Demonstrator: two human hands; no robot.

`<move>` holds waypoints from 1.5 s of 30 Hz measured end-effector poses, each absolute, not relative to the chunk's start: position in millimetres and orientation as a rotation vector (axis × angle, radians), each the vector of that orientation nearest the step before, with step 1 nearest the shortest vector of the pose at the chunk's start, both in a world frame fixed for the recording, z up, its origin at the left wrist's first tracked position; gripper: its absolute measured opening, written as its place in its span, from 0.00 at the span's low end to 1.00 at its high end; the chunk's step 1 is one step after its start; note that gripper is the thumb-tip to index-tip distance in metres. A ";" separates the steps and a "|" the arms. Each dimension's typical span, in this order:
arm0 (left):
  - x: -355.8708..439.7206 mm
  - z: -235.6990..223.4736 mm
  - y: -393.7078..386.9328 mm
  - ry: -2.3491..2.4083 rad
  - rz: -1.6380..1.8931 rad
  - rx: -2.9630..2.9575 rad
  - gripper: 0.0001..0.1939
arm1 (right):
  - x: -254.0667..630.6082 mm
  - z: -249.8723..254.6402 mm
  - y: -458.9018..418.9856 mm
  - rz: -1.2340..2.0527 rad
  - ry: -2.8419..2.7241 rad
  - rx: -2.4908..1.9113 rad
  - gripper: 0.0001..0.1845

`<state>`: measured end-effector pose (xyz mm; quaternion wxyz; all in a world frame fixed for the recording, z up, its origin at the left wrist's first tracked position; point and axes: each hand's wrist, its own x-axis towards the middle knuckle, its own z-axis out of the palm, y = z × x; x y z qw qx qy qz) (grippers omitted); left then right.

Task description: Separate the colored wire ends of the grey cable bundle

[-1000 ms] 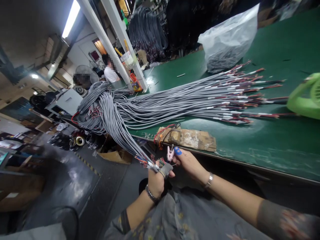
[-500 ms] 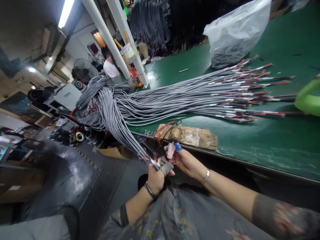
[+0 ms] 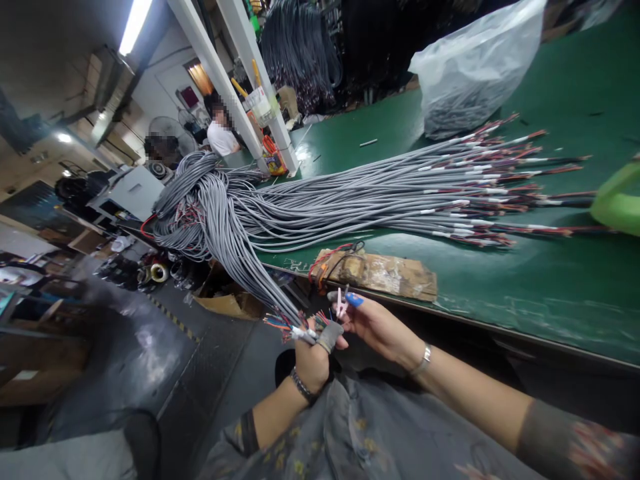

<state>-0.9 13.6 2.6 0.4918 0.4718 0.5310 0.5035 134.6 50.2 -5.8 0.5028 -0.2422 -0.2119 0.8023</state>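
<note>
My left hand (image 3: 314,357) is closed round the ends of several grey cables (image 3: 273,293) in front of the bench edge. Its thumb wears a grey cover. White wraps (image 3: 301,333) and thin coloured wires (image 3: 277,324) show beside the fingers. Just to the right, my right hand (image 3: 377,330) pinches a small pink clip-like tool (image 3: 341,304) whose exact kind I cannot make out. Blue tape (image 3: 354,299) covers a fingertip of that hand. The tool is close to the bared wires at my left thumb; whether they touch is unclear.
A long bundle of grey cables (image 3: 340,193) lies across the green bench (image 3: 565,287). Near its edge is a worn wooden block (image 3: 395,275). A plastic bag (image 3: 475,73) of grey pieces stands behind, a green object (image 3: 617,200) at right. A person (image 3: 221,135) is in the background.
The pink tool has turned and now shows a narrower, forked side. Coloured wire ends fan out further left of my left hand. My right forearm has shifted slightly right.
</note>
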 end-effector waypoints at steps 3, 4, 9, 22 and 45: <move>0.3 0.2 14.1 1.314 1.213 1.149 0.18 | 133.5 -8.1 51.3 1.958 -0.531 -0.561 0.18; 0.4 -0.1 14.0 1.323 1.207 1.155 0.18 | 133.1 -9.6 51.7 1.961 -0.552 -0.547 0.19; 1.6 3.5 14.2 1.356 1.179 1.199 0.17 | 131.3 -18.7 54.1 1.891 -0.649 -0.572 0.26; 4.5 9.8 13.4 1.375 1.168 1.186 0.15 | 125.7 -15.8 60.3 1.940 -0.367 -0.543 0.21; -10.0 16.7 2.9 1.218 1.116 1.143 0.20 | 128.1 -23.0 27.0 2.020 -0.634 -0.644 0.21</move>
